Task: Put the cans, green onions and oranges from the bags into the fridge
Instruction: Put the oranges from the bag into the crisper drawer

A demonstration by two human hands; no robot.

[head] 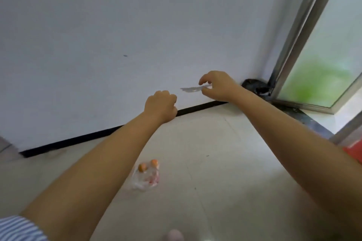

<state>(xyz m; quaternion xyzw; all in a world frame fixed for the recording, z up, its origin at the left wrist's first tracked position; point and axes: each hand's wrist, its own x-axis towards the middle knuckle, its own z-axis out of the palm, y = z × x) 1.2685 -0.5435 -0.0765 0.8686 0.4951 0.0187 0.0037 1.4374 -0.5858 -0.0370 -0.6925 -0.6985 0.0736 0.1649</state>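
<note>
A crumpled clear plastic bag (pixel 146 179) lies on the pale floor tiles below my arms. Two oranges (pixel 148 164) sit at its far end. My left hand (pixel 161 106) is stretched out in front of the white wall, its fingers curled into a fist around nothing I can see. My right hand (pixel 216 85) is stretched out further right, fingers loosely curved and apart, holding nothing. No fridge, cans or green onions are in view.
A white wall (pixel 117 35) with a black skirting strip (pixel 98 135) fills the view ahead. A frosted glass door in a metal frame (pixel 305 31) stands at the right, with a dark object (pixel 252 84) in the corner. Something red (pixel 354 151) shows at the right edge.
</note>
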